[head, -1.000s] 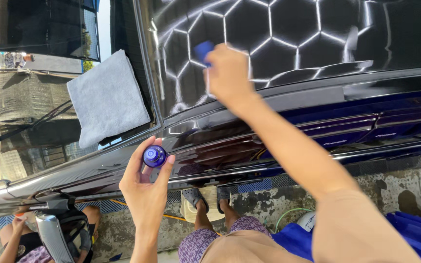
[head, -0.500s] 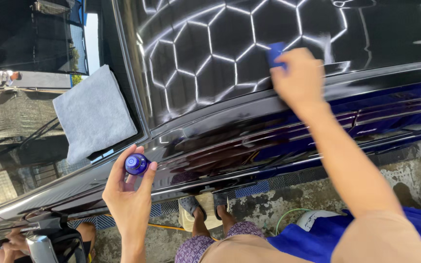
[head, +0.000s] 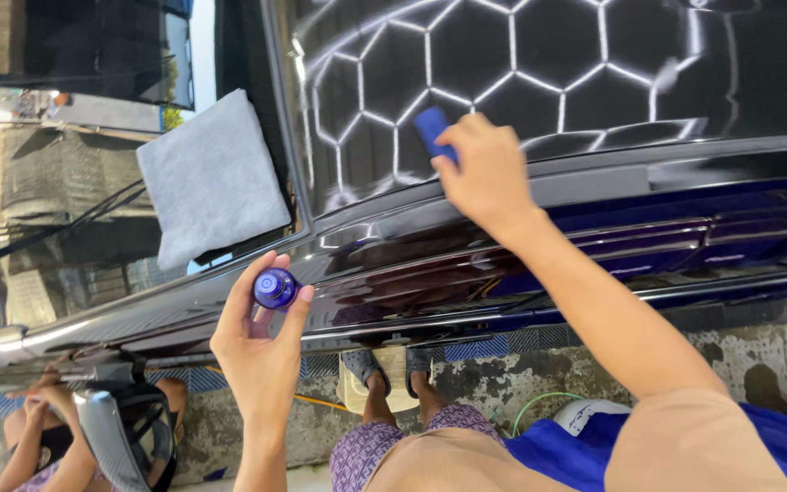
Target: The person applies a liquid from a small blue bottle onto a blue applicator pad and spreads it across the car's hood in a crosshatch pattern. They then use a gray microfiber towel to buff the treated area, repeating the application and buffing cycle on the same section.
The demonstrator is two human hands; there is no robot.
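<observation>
My right hand [head: 485,169] presses a small blue applicator pad [head: 432,128] against the glossy black roof of a car [head: 539,73], which mirrors a white hexagon light pattern. My left hand [head: 261,342] is raised beside the car's edge and grips a small blue bottle [head: 274,288] between thumb and fingers. A grey microfibre cloth [head: 213,178] lies flat on the windscreen, to the left of both hands.
The car's dark blue side panel [head: 685,237] runs below the roof edge. My feet in sandals stand on a low pale step stool [head: 371,387] on a concrete floor. Another person [head: 43,428] sits at the bottom left. Blue fabric [head: 585,446] lies at the lower right.
My right hand slid the pad right across the roof, then back left to the middle. My left hand kept hold of the bottle in about the same place.
</observation>
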